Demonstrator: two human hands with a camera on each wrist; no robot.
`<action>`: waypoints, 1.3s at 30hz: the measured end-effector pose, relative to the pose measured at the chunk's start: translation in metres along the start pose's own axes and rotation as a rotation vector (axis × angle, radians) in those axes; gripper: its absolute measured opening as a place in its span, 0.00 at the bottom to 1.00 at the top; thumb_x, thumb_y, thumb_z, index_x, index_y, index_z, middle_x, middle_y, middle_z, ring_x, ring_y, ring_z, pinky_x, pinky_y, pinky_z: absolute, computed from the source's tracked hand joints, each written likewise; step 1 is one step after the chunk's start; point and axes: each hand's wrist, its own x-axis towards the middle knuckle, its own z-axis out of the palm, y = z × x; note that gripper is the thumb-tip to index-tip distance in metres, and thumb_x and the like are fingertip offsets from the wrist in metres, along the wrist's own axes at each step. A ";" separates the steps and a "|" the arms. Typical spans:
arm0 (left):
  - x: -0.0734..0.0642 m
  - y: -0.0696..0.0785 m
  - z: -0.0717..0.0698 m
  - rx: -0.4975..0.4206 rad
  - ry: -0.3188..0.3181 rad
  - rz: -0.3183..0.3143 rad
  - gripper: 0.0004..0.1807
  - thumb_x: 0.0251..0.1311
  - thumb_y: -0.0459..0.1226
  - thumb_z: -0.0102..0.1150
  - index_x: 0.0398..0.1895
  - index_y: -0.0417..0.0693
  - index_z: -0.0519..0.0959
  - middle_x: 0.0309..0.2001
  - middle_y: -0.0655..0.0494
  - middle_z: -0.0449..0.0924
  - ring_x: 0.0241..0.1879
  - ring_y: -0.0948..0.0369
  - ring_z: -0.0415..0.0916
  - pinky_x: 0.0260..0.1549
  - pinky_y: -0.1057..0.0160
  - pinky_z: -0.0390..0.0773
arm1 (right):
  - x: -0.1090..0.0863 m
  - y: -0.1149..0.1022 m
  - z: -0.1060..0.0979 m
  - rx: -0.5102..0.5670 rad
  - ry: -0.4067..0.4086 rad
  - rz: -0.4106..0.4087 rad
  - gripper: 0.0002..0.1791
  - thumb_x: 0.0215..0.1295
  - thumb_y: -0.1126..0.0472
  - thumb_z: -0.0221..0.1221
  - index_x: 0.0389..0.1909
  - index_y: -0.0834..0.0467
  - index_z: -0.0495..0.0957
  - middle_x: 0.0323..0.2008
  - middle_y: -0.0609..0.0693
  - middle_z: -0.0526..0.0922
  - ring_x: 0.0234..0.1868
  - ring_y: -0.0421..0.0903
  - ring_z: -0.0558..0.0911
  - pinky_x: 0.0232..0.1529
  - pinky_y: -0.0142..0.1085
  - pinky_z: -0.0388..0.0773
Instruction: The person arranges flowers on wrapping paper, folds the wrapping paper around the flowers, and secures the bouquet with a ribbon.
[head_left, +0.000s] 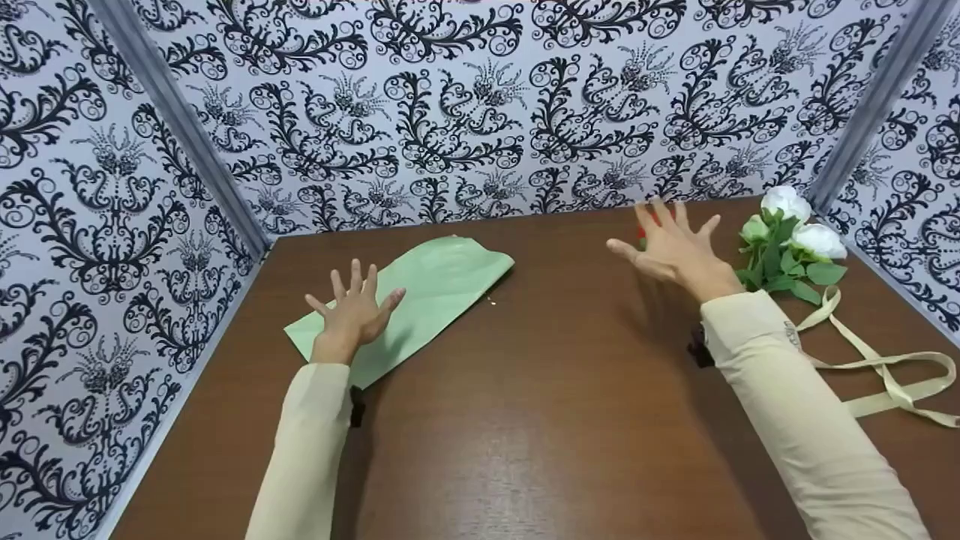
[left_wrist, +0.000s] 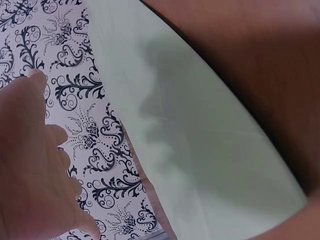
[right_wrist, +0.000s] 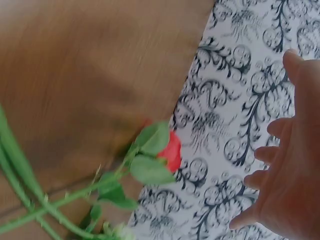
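Note:
My left hand [head_left: 352, 315], fingers spread, hovers over a sheet of pale green paper [head_left: 427, 292] lying at the table's left. The hand's shadow falls across the paper [left_wrist: 200, 135] in the left wrist view. My right hand [head_left: 675, 251] is raised with fingers splayed near the back right, holding nothing. Behind it a red rose [head_left: 643, 222] is mostly hidden in the head view; the right wrist view shows its red bloom [right_wrist: 171, 152], green leaves and thorny stem. White flowers [head_left: 817, 240] with leaves lie just right of that hand.
A cream ribbon [head_left: 892, 375] lies looped on the right of the brown table [head_left: 510, 435], partly behind my right sleeve [head_left: 795, 405]. Patterned panels [head_left: 465, 112] enclose the back and sides. A tiny pale scrap [head_left: 492, 301] sits beside the paper.

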 end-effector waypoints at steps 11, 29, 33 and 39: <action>-0.016 -0.009 0.009 -0.090 -0.019 -0.006 0.45 0.75 0.64 0.27 0.82 0.45 0.35 0.81 0.41 0.22 0.76 0.33 0.16 0.59 0.18 0.20 | 0.001 -0.039 0.016 -0.020 0.033 -0.094 0.55 0.64 0.18 0.29 0.81 0.50 0.37 0.81 0.59 0.34 0.78 0.71 0.32 0.63 0.77 0.19; -0.043 -0.046 0.008 -0.225 -0.014 -0.016 0.42 0.77 0.60 0.29 0.81 0.40 0.42 0.80 0.36 0.24 0.76 0.28 0.22 0.59 0.17 0.22 | -0.001 -0.112 0.060 0.060 0.011 -0.232 0.54 0.64 0.19 0.32 0.81 0.47 0.37 0.81 0.50 0.33 0.81 0.61 0.33 0.73 0.65 0.23; -0.049 -0.058 0.006 -0.242 -0.036 -0.035 0.43 0.77 0.60 0.30 0.81 0.40 0.42 0.80 0.35 0.23 0.75 0.27 0.22 0.59 0.17 0.23 | -0.002 -0.130 0.070 0.068 0.003 -0.269 0.53 0.65 0.20 0.35 0.81 0.47 0.37 0.81 0.49 0.34 0.81 0.59 0.34 0.75 0.62 0.25; -0.057 -0.073 0.012 -0.251 -0.092 -0.061 0.45 0.76 0.59 0.38 0.80 0.38 0.41 0.79 0.31 0.24 0.75 0.26 0.27 0.59 0.16 0.24 | 0.000 -0.155 0.090 0.047 0.000 -0.338 0.47 0.71 0.27 0.38 0.81 0.49 0.40 0.81 0.51 0.37 0.81 0.59 0.38 0.78 0.57 0.31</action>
